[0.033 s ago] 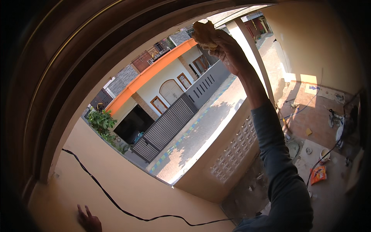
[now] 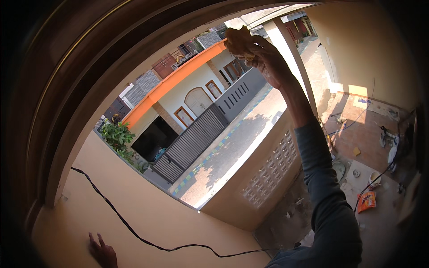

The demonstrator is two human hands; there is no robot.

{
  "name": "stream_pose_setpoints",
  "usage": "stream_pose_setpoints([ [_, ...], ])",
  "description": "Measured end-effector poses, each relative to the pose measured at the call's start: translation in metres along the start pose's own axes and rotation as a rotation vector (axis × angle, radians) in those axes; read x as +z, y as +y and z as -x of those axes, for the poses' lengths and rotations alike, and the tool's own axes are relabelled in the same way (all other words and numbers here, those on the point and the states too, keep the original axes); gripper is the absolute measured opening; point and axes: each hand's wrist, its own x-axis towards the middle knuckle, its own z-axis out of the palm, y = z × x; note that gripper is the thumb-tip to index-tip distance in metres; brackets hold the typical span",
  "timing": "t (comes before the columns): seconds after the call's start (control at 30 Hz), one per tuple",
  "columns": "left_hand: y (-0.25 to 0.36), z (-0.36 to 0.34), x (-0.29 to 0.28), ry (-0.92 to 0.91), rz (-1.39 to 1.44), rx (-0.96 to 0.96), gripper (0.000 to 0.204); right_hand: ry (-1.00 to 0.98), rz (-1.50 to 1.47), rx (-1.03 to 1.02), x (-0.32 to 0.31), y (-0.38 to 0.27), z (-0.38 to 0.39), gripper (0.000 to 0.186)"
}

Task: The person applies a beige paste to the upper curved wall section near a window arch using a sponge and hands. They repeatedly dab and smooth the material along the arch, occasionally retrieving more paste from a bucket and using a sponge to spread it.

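High up, my right hand [image 2: 267,62] grips a ragged yellowish-brown sponge [image 2: 239,42], fingers and thumb bent around its right side. The sponge is just beneath the dark brown wooden moulding [image 2: 147,47] that curves across the top; whether the two touch, I cannot tell. My right arm, in a dark grey sleeve [image 2: 324,192], stretches upward from the lower right. At the lower left, my left hand [image 2: 105,253] is by the beige wall [image 2: 147,214] with two fingers extended and nothing visible in it. The rest of that hand is partly cut off by the frame.
A black cable [image 2: 129,228] sags along the wall. Below right, the littered floor holds an orange packet [image 2: 367,202], a white cup [image 2: 374,178] and a round container [image 2: 338,169]. A low wall with pierced blocks [image 2: 268,172] borders the street, where a grey gate [image 2: 192,147] stands.
My right hand and the sponge have shifted slightly down and to the right. The left hand stays at the wall, its fingers still extended.
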Motion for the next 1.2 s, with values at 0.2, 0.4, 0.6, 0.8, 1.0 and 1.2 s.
stream_pose_setpoints([
  [0.2, 0.016, 0.029, -0.012, 0.123, 0.294, -0.139, 0.061, -0.078, 0.027, 0.368, 0.027, 0.050, 0.144, 0.035],
  [0.4, 0.129, 0.075, -0.151, 0.271, 1.097, -0.207, 0.037, -0.198, -0.084, 0.539, 0.055, 0.093, 0.279, 0.034],
  [0.6, 0.268, 0.076, -0.216, -0.197, 1.859, -0.411, 0.032, -0.325, -0.358, 0.763, 0.116, 0.107, 0.353, 0.044],
  [0.8, 0.276, 0.090, -0.186, -0.868, 2.442, -0.755, 0.040, -0.596, 0.066, 0.428, 0.175, 0.106, 0.376, 0.030],
  [1.0, 0.267, 0.109, -0.173, -0.924, 2.389, -0.714, 0.037, -0.742, 0.243, 0.214, 0.205, 0.090, 0.394, 0.024],
  [1.2, 0.261, 0.115, -0.173, -0.864, 2.465, -0.779, 0.023, -0.883, 0.265, 0.097, 0.225, 0.093, 0.406, 0.026],
])
